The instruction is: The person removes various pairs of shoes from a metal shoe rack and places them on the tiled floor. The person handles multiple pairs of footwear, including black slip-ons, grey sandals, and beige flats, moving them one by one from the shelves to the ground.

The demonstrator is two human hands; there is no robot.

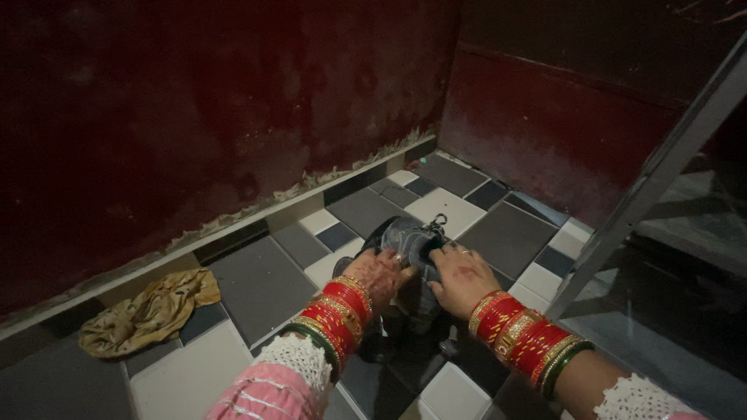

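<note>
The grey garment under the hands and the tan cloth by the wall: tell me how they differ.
The grey garment is dark grey, while the tan cloth is yellowish-brown with a faint pattern. The grey garment is gripped by both the left hand and the right hand; the tan cloth lies untouched. The grey garment sits mid-floor, the tan cloth against the skirting of the wall. Both are crumpled fabric on the tiled floor.

The grey shoe (412, 241) sits on the tiled floor (257, 284) with both hands on it. Left of the shoe, bare tiles run to a crumpled tan cloth (148, 311). Behind the shoe the dark red wall (194, 117) blocks passage. Right of the shoe, a slanted metal bar (646, 187) stands close, narrowing that side.
</note>
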